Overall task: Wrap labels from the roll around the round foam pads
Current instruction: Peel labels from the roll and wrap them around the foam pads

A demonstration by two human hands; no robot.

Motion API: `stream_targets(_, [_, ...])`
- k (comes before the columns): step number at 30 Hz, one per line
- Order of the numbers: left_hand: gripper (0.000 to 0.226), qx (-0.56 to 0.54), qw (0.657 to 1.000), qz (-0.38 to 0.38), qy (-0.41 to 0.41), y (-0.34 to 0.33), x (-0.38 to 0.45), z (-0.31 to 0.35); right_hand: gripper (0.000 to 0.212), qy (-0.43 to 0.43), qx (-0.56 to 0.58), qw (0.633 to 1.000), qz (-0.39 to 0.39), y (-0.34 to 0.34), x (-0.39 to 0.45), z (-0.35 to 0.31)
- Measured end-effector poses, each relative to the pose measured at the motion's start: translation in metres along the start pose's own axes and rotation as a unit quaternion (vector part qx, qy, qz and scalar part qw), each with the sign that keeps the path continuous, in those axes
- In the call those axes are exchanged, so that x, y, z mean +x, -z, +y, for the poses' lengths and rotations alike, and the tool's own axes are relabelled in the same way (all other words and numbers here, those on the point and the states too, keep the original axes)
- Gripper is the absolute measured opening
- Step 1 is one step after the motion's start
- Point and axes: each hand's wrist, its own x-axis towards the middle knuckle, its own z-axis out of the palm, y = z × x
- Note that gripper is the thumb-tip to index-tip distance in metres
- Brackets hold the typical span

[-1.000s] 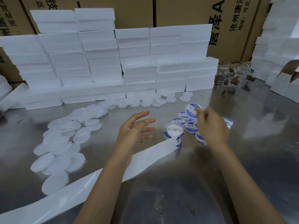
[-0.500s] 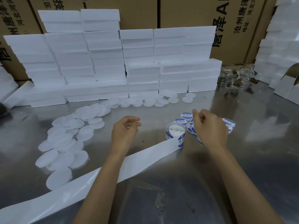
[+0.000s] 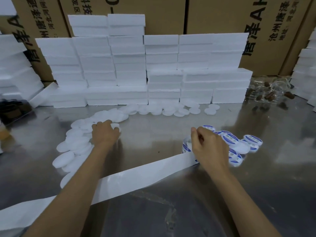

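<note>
Round white foam pads [image 3: 75, 146] lie loose in an overlapping trail on the shiny steel bench [image 3: 153, 132], left of centre, curving back toward the stacked white foam blocks [image 3: 130, 65]. Left hand [image 3: 105, 134] rests palm-down on the near end of the trail, fingers curled over one bare white pad [image 3: 115, 126]; looks like a pick-up in progress, but whether the pad is pinched or just touched I cannot tell. Right hand [image 3: 209, 147] sits over the small blue-and-white label roll [image 3: 186, 145], fingers bent, thumb and forefinger seemingly pinching at its top edge; the grip itself is hidden. White backing strip [image 3: 140, 177] runs from the roll down-left under the left forearm. Finished blue-labelled pads [image 3: 232, 140] are heaped just right of the roll, touching the right hand.

Handling judgement: pads are probably very light, soft, compressible, easily dented, so take one by the rim with fingertips and lift it off the pile rather than drag it. Labels are likely thin, sticky and prone to creasing; hold by an edge. Roll is light and may skid on the slick bench when pulled.
</note>
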Motion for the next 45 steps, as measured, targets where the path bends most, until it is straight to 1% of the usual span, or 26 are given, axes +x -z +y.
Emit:
stream_targets(2, [0.042,0.047,0.999,0.0,-0.007,-0.005,0.007,-0.005,0.045,-0.011,0.007,1.0,-0.001,-0.001,0.0,0.0])
stream_targets(3, [0.04,0.052,0.999,0.001,-0.001,-0.007,0.01,-0.006,0.045,-0.014,0.01,1.0,0.0,-0.001,0.001,0.0])
stream_targets(7, [0.035,0.009,0.999,0.01,0.037,-0.009,0.011,-0.007,0.046,-0.01,0.012,1.0,0.003,0.0,0.001,-0.001])
stream_targets(10, [0.033,-0.007,0.999,0.03,0.02,-0.003,0.003,-0.003,0.045,-0.01,0.022,1.0,0.004,0.003,0.001,-0.004])
stream_targets(12, [0.03,-0.048,0.997,0.047,-0.044,0.004,-0.007,0.007,0.046,-0.019,0.044,0.999,0.002,0.005,0.002,-0.009])
stream_targets(13, [0.029,-0.078,0.991,0.055,-0.089,0.007,-0.015,0.015,0.047,-0.028,0.077,0.997,-0.001,0.005,0.002,-0.012])
stream_targets(14, [0.027,-0.117,0.982,0.063,-0.132,0.011,-0.026,0.026,0.047,-0.043,0.133,0.99,-0.01,0.006,0.002,-0.015])
stream_targets(15, [0.026,-0.157,0.969,0.07,-0.176,0.014,-0.04,0.038,0.045,-0.061,0.204,0.977,-0.024,0.006,0.002,-0.02])
stream_targets(17, [0.025,-0.214,0.934,0.086,-0.274,0.02,-0.073,0.063,0.037,-0.098,0.329,0.937,-0.063,0.006,0.002,-0.029])
stream_targets(19, [0.025,-0.233,0.905,0.078,-0.348,0.022,-0.102,0.082,0.03,-0.114,0.374,0.915,-0.1,0.006,0.0,-0.036])
stream_targets(21, [0.025,-0.242,0.894,0.051,-0.374,0.021,-0.124,0.095,0.032,-0.133,0.403,0.898,-0.114,0.006,0.0,-0.036])
stream_targets(25, [0.029,-0.339,0.874,-0.014,-0.347,0.022,-0.141,0.11,0.036,-0.199,0.466,0.852,-0.131,0.012,0.007,-0.027])
stream_targets(27, [0.043,-0.417,0.853,-0.083,-0.304,0.025,-0.143,0.117,0.036,-0.204,0.49,0.835,-0.148,0.015,0.009,-0.026])
stream_targets(29, [0.055,-0.495,0.82,-0.161,-0.239,0.028,-0.143,0.121,0.035,-0.187,0.495,0.833,-0.164,0.017,0.008,-0.028])
stream_targets(31, [0.051,-0.517,0.807,-0.21,-0.19,0.024,-0.141,0.123,0.032,-0.161,0.48,0.843,-0.18,0.019,0.007,-0.03])
stream_targets(32, [0.045,-0.527,0.798,-0.233,-0.176,0.021,-0.141,0.123,0.032,-0.148,0.459,0.857,-0.183,0.02,0.007,-0.03])
stream_targets(34, [0.038,-0.555,0.772,-0.263,-0.161,0.015,-0.143,0.12,0.031,-0.127,0.392,0.896,-0.169,0.023,0.01,-0.025])
stream_targets(35, [0.036,-0.564,0.765,-0.266,-0.159,0.014,-0.143,0.118,0.029,-0.127,0.357,0.914,-0.148,0.025,0.013,-0.02])
stream_targets(36, [0.034,-0.559,0.771,-0.258,-0.162,0.012,-0.144,0.116,0.026,-0.132,0.325,0.928,-0.122,0.028,0.017,-0.013])
stream_targets(37, [0.031,-0.54,0.787,-0.246,-0.169,0.011,-0.143,0.114,0.022,-0.136,0.297,0.94,-0.098,0.031,0.021,-0.005])
stream_targets(38, [0.028,-0.509,0.809,-0.232,-0.18,0.009,-0.143,0.112,0.018,-0.14,0.274,0.948,-0.083,0.034,0.024,0.003])
stream_targets(39, [0.024,-0.472,0.832,-0.22,-0.192,0.007,-0.142,0.11,0.019,-0.14,0.255,0.953,-0.078,0.037,0.027,0.01])
stream_targets(41, [0.017,-0.383,0.87,-0.226,-0.213,0.001,-0.142,0.109,0.028,-0.136,0.24,0.956,-0.096,0.038,0.028,0.019])
stream_targets(43, [0.036,-0.274,0.9,-0.246,-0.231,-0.005,-0.146,0.108,0.035,-0.125,0.244,0.952,-0.133,0.038,0.027,0.021])
stream_targets(44, [0.042,-0.228,0.911,-0.247,-0.239,-0.008,-0.148,0.109,0.036,-0.118,0.245,0.95,-0.155,0.037,0.026,0.02])
stream_targets(45, [0.042,-0.201,0.916,-0.238,-0.251,-0.01,-0.148,0.109,0.037,-0.11,0.245,0.947,-0.177,0.036,0.025,0.018])
